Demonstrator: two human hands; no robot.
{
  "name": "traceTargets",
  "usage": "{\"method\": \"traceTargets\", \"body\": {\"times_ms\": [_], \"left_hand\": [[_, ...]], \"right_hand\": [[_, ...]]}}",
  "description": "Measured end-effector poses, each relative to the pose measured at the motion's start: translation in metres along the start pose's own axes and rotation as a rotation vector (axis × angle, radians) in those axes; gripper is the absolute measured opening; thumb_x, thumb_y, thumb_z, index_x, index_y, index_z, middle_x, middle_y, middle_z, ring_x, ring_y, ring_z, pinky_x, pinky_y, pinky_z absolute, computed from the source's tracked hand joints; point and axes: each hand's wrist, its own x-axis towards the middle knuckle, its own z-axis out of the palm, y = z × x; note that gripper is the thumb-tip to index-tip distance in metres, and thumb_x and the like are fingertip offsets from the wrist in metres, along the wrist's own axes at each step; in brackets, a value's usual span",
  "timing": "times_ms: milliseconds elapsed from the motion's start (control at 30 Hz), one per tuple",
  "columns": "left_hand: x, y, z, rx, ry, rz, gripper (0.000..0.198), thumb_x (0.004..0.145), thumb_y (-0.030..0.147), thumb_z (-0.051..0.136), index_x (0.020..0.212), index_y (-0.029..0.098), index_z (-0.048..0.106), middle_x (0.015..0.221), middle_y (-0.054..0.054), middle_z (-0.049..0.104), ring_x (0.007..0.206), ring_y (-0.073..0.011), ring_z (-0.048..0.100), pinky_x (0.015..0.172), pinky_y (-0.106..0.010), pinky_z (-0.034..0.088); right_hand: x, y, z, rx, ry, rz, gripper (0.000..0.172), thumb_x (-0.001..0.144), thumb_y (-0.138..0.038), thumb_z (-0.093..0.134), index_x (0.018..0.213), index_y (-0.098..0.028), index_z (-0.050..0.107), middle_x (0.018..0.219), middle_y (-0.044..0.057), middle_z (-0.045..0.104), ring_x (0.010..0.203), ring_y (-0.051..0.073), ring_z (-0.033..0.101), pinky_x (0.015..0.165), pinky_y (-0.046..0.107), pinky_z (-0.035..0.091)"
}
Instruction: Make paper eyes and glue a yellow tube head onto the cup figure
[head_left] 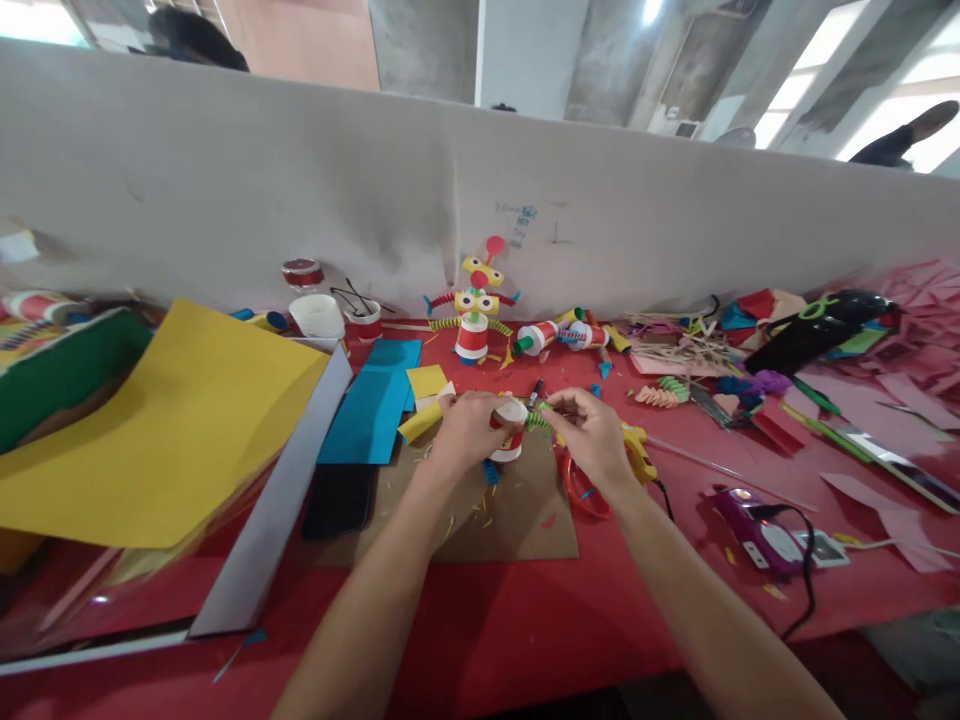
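Over a piece of brown cardboard (517, 530), my left hand (471, 432) grips a red and white paper cup (511, 448) from its left side. A blue folded paper strip (490, 472) hangs from the cup's underside. My right hand (592, 432) pinches the end of a green pleated paper strip (537, 420) that reaches to the cup's right side. Just right of that hand lies a yellow glue gun (639, 455), beside an orange-red ring (583, 490). A yellow paper roll (420, 422) lies left of my left hand.
Finished paper-cup figures (472, 335) stand against the white partition (360, 190). Blue paper sheets (375, 400), a black phone (339, 500) and a large yellow sheet (165, 430) lie left. A purple power box (757, 530) with cables and paper scraps (892, 520) occupy the right.
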Motion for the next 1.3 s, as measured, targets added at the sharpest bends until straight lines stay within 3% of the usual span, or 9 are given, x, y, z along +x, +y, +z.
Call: {"method": "traceTargets", "body": {"times_ms": [167, 333, 533, 667, 800, 933, 1033, 1100, 1300], "left_hand": [[0.008, 0.0, 0.001, -0.003, 0.111, -0.02, 0.028, 0.074, 0.03, 0.059, 0.1, 0.024, 0.068, 0.102, -0.007, 0.067, 0.099, -0.0226, 0.057, 0.09, -0.036, 0.034], [0.015, -0.011, -0.001, 0.027, 0.047, -0.049, 0.033, 0.074, 0.032, 0.061, 0.106, 0.024, 0.065, 0.107, -0.007, 0.066, 0.103, -0.0232, 0.057, 0.093, -0.037, 0.034], [-0.016, 0.009, -0.006, -0.134, 0.197, 0.013, 0.029, 0.077, 0.026, 0.059, 0.106, 0.024, 0.066, 0.118, -0.006, 0.062, 0.112, -0.0222, 0.052, 0.097, -0.037, 0.035], [-0.051, 0.032, 0.012, -0.529, -0.102, -0.064, 0.02, 0.078, 0.023, 0.055, 0.089, 0.025, 0.071, 0.088, -0.001, 0.072, 0.081, -0.0177, 0.064, 0.075, -0.028, 0.048], [-0.066, 0.036, 0.028, -0.625, -0.135, -0.23, 0.014, 0.074, 0.023, 0.057, 0.075, 0.019, 0.07, 0.071, -0.001, 0.07, 0.069, -0.0164, 0.062, 0.063, -0.024, 0.046], [-0.065, 0.032, 0.025, -0.47, -0.111, -0.17, 0.015, 0.078, 0.021, 0.053, 0.075, 0.02, 0.068, 0.071, -0.001, 0.069, 0.069, -0.0158, 0.061, 0.065, -0.025, 0.046], [-0.061, 0.03, 0.018, -0.239, -0.034, -0.043, 0.019, 0.081, 0.016, 0.047, 0.079, 0.021, 0.066, 0.096, -0.003, 0.069, 0.089, -0.0185, 0.062, 0.08, -0.029, 0.047], [-0.056, 0.027, 0.016, -0.093, 0.048, 0.003, 0.023, 0.083, 0.014, 0.044, 0.086, 0.022, 0.065, 0.115, -0.004, 0.063, 0.104, -0.0209, 0.058, 0.089, -0.033, 0.044], [-0.036, 0.009, 0.024, 0.158, 0.163, 0.042, 0.029, 0.087, 0.014, 0.037, 0.104, 0.021, 0.06, 0.124, -0.006, 0.059, 0.113, -0.0238, 0.05, 0.094, -0.039, 0.041]], "right_hand": [[-0.02, 0.01, -0.014, 0.052, 0.072, 0.03, 0.018, 0.073, -0.031, 0.065, 0.082, -0.017, 0.06, 0.076, 0.003, 0.064, 0.07, 0.015, 0.061, 0.068, 0.028, 0.048], [-0.038, 0.018, -0.016, 0.078, 0.082, 0.087, 0.02, 0.072, -0.034, 0.066, 0.083, -0.018, 0.061, 0.079, 0.004, 0.065, 0.074, 0.017, 0.062, 0.072, 0.03, 0.05], [-0.055, 0.015, -0.004, 0.159, 0.073, 0.147, 0.017, 0.071, -0.032, 0.067, 0.081, -0.02, 0.062, 0.078, 0.003, 0.066, 0.073, 0.017, 0.063, 0.071, 0.031, 0.051], [-0.075, 0.012, 0.005, 0.143, 0.018, 0.143, 0.013, 0.075, -0.029, 0.063, 0.084, -0.02, 0.064, 0.082, 0.005, 0.067, 0.076, 0.019, 0.064, 0.071, 0.032, 0.053], [-0.096, 0.012, 0.006, 0.071, -0.104, 0.089, 0.016, 0.081, -0.025, 0.056, 0.092, -0.022, 0.066, 0.091, 0.007, 0.068, 0.083, 0.02, 0.065, 0.075, 0.033, 0.053], [-0.087, 0.025, -0.032, -0.089, -0.142, 0.034, 0.027, 0.085, -0.029, 0.049, 0.107, -0.024, 0.064, 0.1, 0.007, 0.068, 0.089, 0.02, 0.064, 0.081, 0.035, 0.05], [-0.056, 0.052, -0.08, -0.496, 0.13, 0.228, 0.028, 0.081, -0.039, 0.051, 0.096, -0.02, 0.065, 0.091, 0.01, 0.069, 0.082, 0.024, 0.064, 0.077, 0.038, 0.048], [-0.033, 0.073, -0.105, -0.657, 0.168, 0.431, 0.028, 0.073, -0.043, 0.059, 0.081, -0.017, 0.066, 0.084, 0.014, 0.069, 0.087, 0.029, 0.063, 0.076, 0.04, 0.045], [-0.005, 0.099, -0.114, -0.469, 0.0, 0.587, 0.022, 0.06, -0.04, 0.069, 0.053, -0.02, 0.063, 0.051, 0.004, 0.062, 0.055, 0.021, 0.06, 0.051, 0.029, 0.04]]}}
